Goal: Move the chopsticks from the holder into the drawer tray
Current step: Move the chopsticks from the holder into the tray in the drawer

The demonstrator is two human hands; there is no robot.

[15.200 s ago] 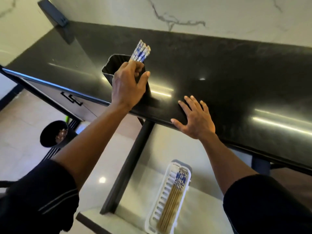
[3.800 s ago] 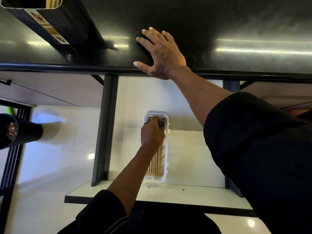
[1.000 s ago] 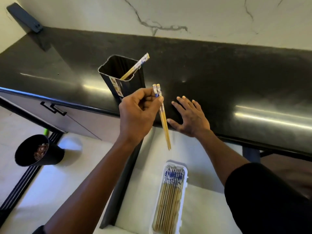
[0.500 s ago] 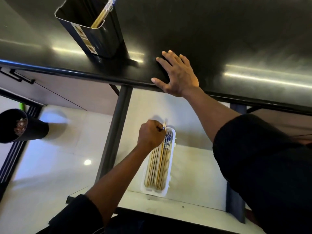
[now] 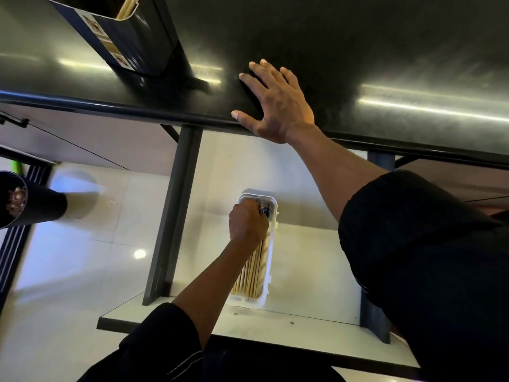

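The white drawer tray (image 5: 271, 267) lies in the open drawer below the counter, with several wooden chopsticks (image 5: 252, 277) lying lengthwise in it. My left hand (image 5: 248, 221) is down in the tray's far end, fingers curled over the blue-patterned chopstick heads (image 5: 265, 210); whether it still grips any is hidden. The dark holder (image 5: 132, 37) stands on the black counter at upper left with a wooden chopstick (image 5: 127, 6) leaning inside. My right hand (image 5: 275, 106) rests flat on the counter edge, fingers spread.
The black counter (image 5: 358, 51) overhangs the pale drawer floor (image 5: 308, 271). A dark drawer side rail (image 5: 176, 210) runs left of the tray. A black bin (image 5: 24, 199) stands on the tiled floor at far left. A cabinet handle (image 5: 13, 121) shows at left.
My left hand carried two chopsticks from beside the holder down to the tray, and since half a second ago has pressed lower onto the chopstick heads. My right hand stayed on the counter.
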